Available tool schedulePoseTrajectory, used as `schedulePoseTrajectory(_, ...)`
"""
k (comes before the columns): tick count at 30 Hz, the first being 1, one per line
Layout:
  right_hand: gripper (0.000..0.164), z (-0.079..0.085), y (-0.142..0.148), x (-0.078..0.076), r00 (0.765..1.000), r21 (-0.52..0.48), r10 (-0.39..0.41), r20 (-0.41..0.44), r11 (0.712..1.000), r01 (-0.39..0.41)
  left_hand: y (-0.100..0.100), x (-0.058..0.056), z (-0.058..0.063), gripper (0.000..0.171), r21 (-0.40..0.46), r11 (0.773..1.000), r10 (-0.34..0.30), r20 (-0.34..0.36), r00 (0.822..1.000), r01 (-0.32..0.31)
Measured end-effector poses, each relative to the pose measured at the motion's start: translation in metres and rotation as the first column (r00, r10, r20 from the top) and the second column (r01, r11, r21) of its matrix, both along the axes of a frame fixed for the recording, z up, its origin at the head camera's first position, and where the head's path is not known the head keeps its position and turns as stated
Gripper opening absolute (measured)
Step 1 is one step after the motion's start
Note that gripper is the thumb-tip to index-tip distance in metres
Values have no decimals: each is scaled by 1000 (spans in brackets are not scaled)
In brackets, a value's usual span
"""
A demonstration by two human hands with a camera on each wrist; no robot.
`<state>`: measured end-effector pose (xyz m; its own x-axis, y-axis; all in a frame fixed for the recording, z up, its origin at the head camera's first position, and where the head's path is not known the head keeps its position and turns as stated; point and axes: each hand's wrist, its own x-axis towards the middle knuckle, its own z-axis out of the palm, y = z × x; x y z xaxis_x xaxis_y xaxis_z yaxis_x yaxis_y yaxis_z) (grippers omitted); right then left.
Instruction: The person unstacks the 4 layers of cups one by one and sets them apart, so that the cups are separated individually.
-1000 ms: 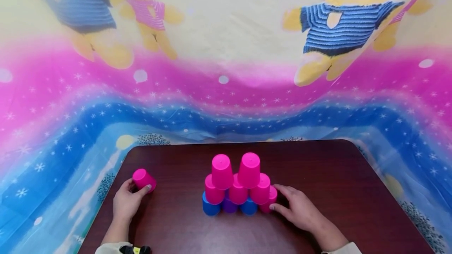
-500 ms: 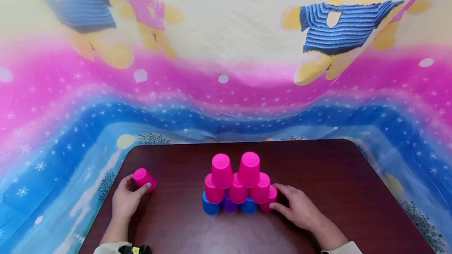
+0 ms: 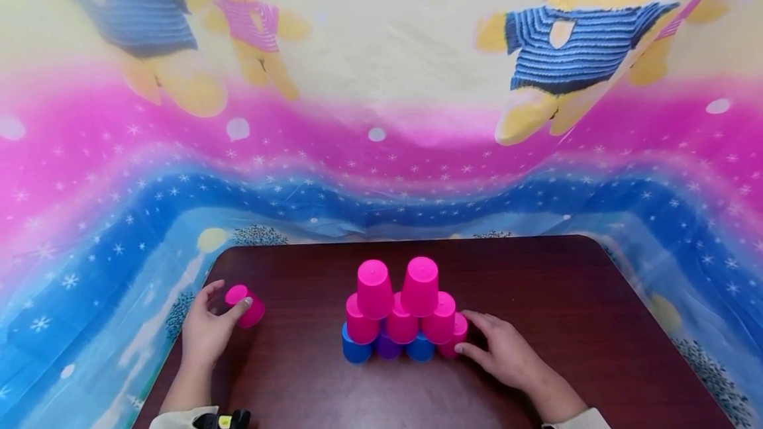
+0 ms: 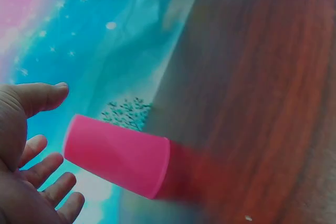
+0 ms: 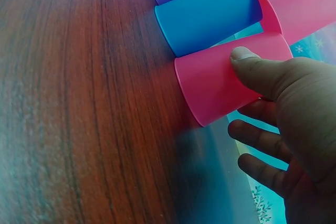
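Note:
Upside down on the left of the table stands a lone pink cup (image 3: pixel 250 313). My left hand (image 3: pixel 203 336) is beside it with fingers spread; the left wrist view shows a gap between the hand and this cup (image 4: pixel 118 156). Mid-table rises a three-row stack of upturned cups. Its bottom row has a blue cup (image 3: pixel 356 348), a purple cup (image 3: pixel 389 347), another blue cup (image 3: pixel 420 349) and a pink end cup (image 3: pixel 459 331). My right hand (image 3: pixel 512 356) pinches that end cup (image 5: pixel 220 80) between thumb and forefinger. Three pink cups form the middle row; two pink cups (image 3: pixel 420 290) top it.
The dark brown wooden table (image 3: pixel 310 389) has rounded far corners. A printed cloth (image 3: pixel 381 171) with bears and snowflakes hangs behind it and along both sides. A black strap (image 3: pixel 223 420) circles the left wrist.
My left hand has let go of the lone pink cup, its fingers opening and drawing back slightly to the left. The right hand and the stack have stayed put.

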<state>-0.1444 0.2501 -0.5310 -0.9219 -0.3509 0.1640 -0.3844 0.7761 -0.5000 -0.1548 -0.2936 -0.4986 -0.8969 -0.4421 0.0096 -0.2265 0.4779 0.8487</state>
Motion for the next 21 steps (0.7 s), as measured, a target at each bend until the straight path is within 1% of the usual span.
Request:
schedulePoseTrajectory(4, 69, -1, 0, 0, 1000, -5, 0, 10, 1000, 0, 4, 2, 12, 88, -18, 1000, -7, -39, 999, 6)
schedulePoseTrajectory(8, 69, -2, 1, -1, 1000, -8, -3, 9, 1000, 3, 10, 3, 24, 85, -7, 1000, -19, -76, 997, 19)
schedulePoseTrajectory(13, 69, -2, 1, -1, 1000, -5, 0, 10, 1000, 0, 19, 4, 40, 83, 11, 999, -40, -87, 995, 42)
schedulePoseTrajectory(15, 69, -2, 1, -1, 1000, -6, 4, 10, 1000, -4, 23, 6, 46, 83, 32, 997, -61, -90, 994, 64)
schedulePoseTrajectory(17, 68, -2, 1, -1, 1000, -7, 7, 12, 1000, -6, 28, 7, 52, 84, 67, 993, -93, -97, 991, 99)
schedulePoseTrajectory(21, 68, -1, 1, -1, 1000, -9, 6, 14, 1000, -6, 36, 7, 59, 82, 127, 974, -171, -130, 977, 187)
